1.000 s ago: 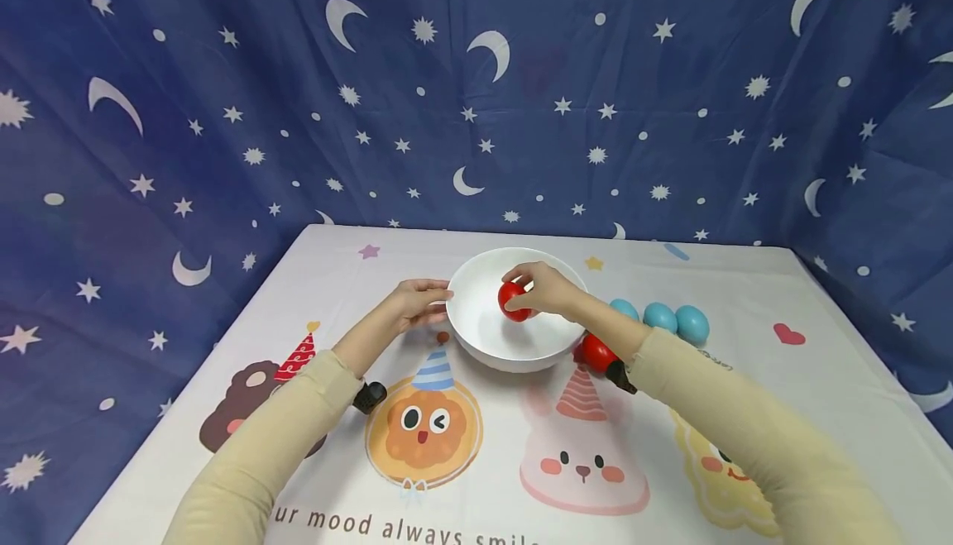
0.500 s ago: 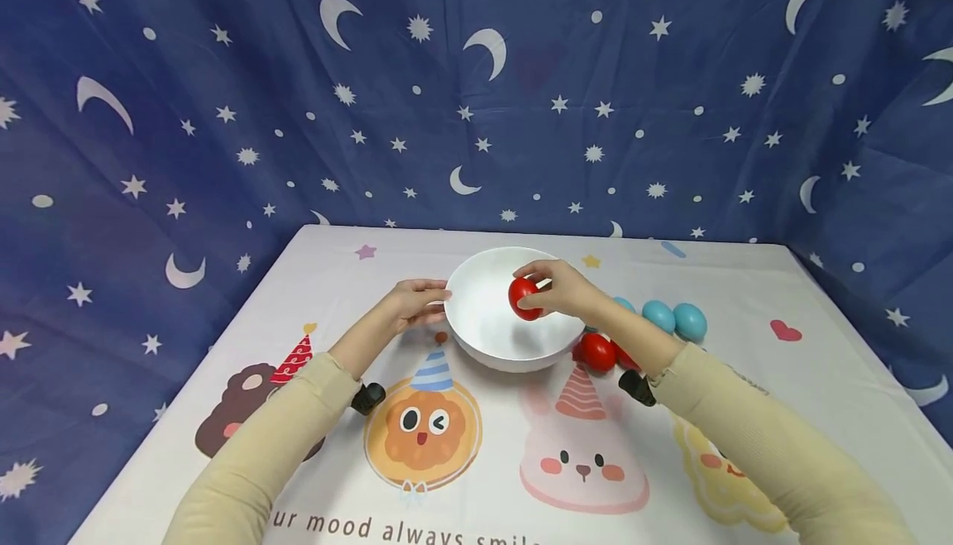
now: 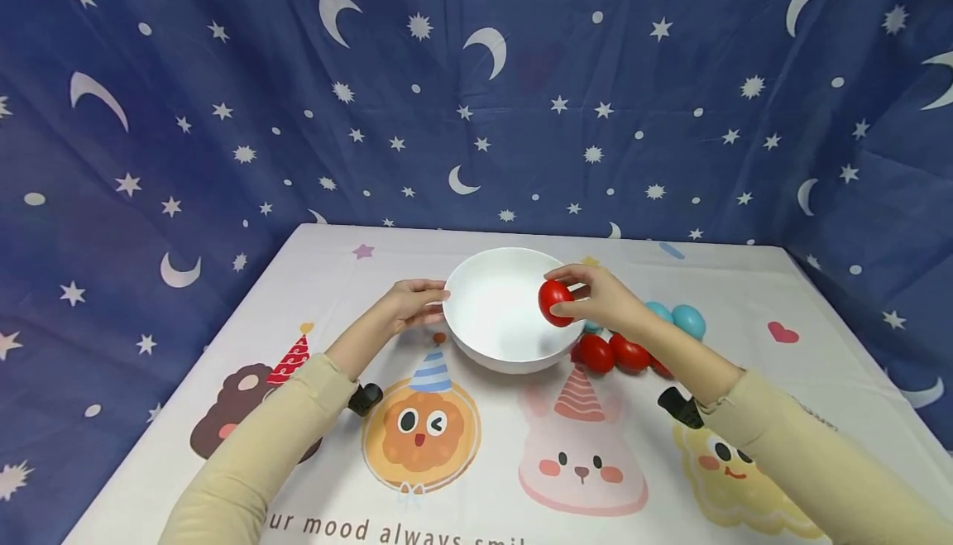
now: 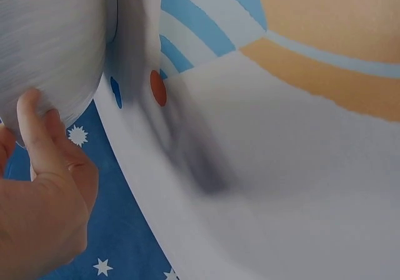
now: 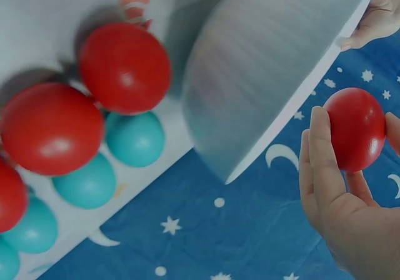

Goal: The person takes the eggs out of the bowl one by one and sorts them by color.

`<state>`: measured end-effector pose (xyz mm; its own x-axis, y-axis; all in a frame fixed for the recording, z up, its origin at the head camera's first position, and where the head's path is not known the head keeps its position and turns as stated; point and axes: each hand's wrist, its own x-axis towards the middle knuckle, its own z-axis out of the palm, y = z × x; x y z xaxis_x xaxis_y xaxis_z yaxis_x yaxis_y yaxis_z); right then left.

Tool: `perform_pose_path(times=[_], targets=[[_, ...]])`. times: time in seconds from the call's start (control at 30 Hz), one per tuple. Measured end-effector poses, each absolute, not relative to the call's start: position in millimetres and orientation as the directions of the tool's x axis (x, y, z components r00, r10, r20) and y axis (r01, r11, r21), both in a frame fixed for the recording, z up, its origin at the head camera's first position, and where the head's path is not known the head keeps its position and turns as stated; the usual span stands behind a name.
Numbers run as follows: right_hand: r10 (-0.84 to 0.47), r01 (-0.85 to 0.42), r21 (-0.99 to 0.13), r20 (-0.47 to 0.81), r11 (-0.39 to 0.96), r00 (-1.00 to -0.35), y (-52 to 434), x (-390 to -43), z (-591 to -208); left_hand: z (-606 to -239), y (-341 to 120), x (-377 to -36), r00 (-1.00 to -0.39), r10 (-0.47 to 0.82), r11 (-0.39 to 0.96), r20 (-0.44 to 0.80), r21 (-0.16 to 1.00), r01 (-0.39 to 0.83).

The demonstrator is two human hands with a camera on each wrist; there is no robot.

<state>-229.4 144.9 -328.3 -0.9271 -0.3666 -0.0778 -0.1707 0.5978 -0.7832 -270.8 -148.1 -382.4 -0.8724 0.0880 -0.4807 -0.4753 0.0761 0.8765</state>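
Red and glossy, the egg (image 3: 554,303) sits pinched between thumb and fingers of the right hand (image 3: 603,303), held in the air above the bowl's (image 3: 476,338) rim at about 3 o'clock. The left hand (image 3: 412,303) rests against the white bowl's outer wall at 9 o'clock, its fingers laid straight on it, steadying rather than clasping. On the desk (image 3: 744,297) outside the bowl, at roughly 4 o'clock from its centre, lie more red eggs (image 3: 612,353), with blue eggs (image 3: 676,318) just beyond them; the right wrist view shows both colours clustered close together. The bowl's inside looks bare. I judge the step in hand to be carrying this one egg across the rim. The next move calls for a steady grip and a low, soft release, since an egg will roll.
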Motion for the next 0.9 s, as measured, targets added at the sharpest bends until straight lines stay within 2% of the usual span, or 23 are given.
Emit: perform_pose_path(times=[0.6, 0.9], targets=[[-0.308, -0.177, -0.752, -0.036, 0.635, -0.951, 203, -204, -326, -384, -148, -268, -0.867, 0.093, 0.119, -0.489, 0.870, -0.478], [-0.270, -0.166, -0.711, -0.035, 0.683, -0.962, 234, -201, -334, -382, -147, -270, -0.869, 0.097, 0.079, -0.486, 0.874, -0.480]])
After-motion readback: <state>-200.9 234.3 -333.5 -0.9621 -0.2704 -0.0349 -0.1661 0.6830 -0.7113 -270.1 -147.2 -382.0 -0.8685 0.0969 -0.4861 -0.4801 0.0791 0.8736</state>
